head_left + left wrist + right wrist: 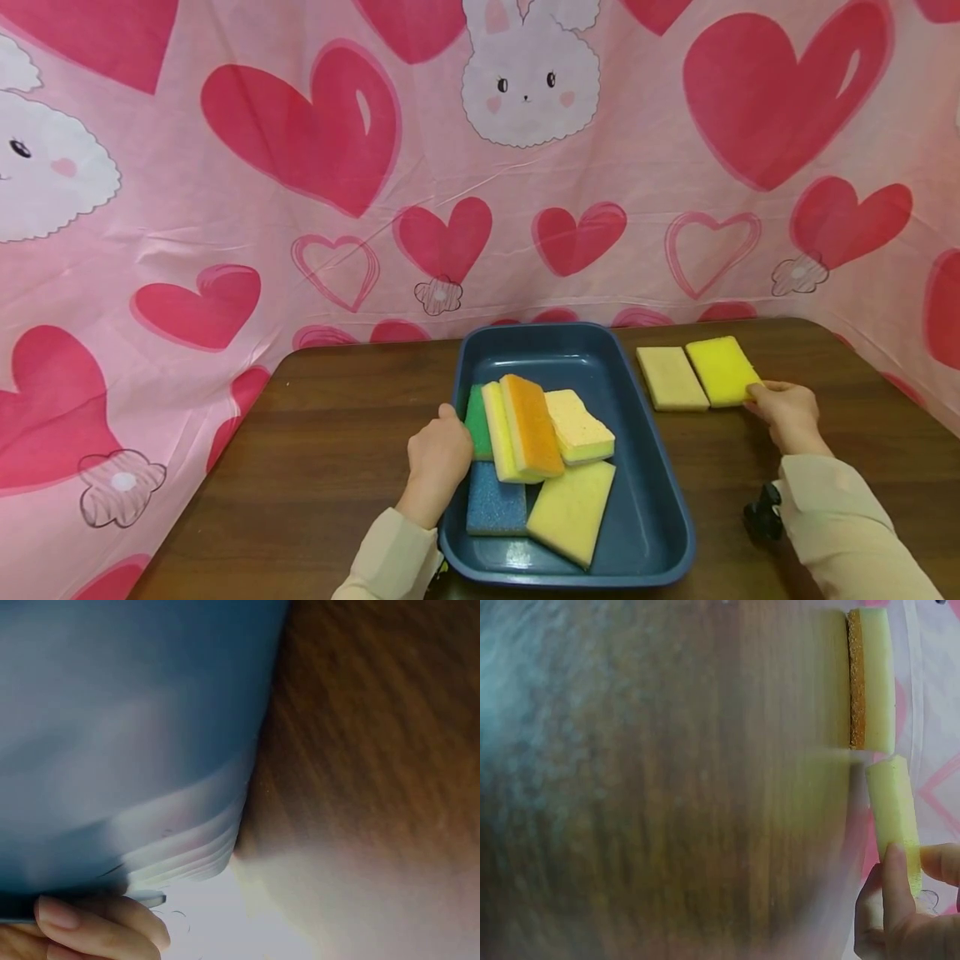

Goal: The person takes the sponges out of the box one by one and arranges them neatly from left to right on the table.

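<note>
My left hand (442,450) grips the left rim of a deep blue tray (660,500); in the left wrist view its fingers (105,930) curl over the edge beside the tray's outer wall (135,750). To the right of the tray, my right hand (789,412) pinches the near right corner of a bright yellow sponge (722,371). The right wrist view shows thumb and fingers on either side of this sponge (891,802), its near end tilted. Right beside it lies a pale yellow sponge (672,379), with a brown scouring layer (857,682) on its underside.
Inside the tray lie several sponges: a green one (477,423), a blue one (497,498), an orange-topped one (531,421), and pale yellow ones (573,512). The tray stands on a dark wooden table (337,450). Behind hangs a pink heart-patterned cloth (450,167).
</note>
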`<state>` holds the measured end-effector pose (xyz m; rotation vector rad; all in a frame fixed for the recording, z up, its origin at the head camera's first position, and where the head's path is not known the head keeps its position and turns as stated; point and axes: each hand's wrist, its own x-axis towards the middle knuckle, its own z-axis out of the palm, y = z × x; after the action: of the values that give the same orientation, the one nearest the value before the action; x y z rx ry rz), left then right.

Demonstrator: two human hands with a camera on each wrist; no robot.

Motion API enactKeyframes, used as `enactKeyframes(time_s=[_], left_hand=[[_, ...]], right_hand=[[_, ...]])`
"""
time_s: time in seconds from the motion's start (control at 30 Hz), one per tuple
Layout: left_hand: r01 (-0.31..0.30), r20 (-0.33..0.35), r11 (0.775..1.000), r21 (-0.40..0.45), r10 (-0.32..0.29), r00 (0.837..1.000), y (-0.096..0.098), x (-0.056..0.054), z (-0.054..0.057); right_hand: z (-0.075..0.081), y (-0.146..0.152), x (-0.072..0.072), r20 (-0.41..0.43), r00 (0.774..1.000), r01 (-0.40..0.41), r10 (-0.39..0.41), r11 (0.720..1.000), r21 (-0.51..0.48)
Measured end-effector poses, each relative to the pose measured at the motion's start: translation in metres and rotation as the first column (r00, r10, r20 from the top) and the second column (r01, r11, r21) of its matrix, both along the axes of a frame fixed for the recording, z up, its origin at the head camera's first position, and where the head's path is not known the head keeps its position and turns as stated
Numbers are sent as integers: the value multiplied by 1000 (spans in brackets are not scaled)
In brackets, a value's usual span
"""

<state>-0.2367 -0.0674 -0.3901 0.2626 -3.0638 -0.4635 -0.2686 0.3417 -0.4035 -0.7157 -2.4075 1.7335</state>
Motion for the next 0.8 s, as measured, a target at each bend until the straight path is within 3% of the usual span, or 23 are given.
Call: enactKeyframes(time_s=[0.43, 0.67, 0.8], left_hand=[[0, -1, 1000, -4, 0, 1000, 2, 1, 1], [0, -23, 1000, -16, -1, 1000, 2, 2, 2], [2, -36, 1000, -19, -2, 999, 2, 2, 2]], right_hand=[[-3, 2, -5, 8, 1000, 8, -7, 997, -81], [-1, 0, -5, 54, 999, 1, -4, 999, 53], [0, 0, -6, 69, 998, -1, -3, 998, 55]])
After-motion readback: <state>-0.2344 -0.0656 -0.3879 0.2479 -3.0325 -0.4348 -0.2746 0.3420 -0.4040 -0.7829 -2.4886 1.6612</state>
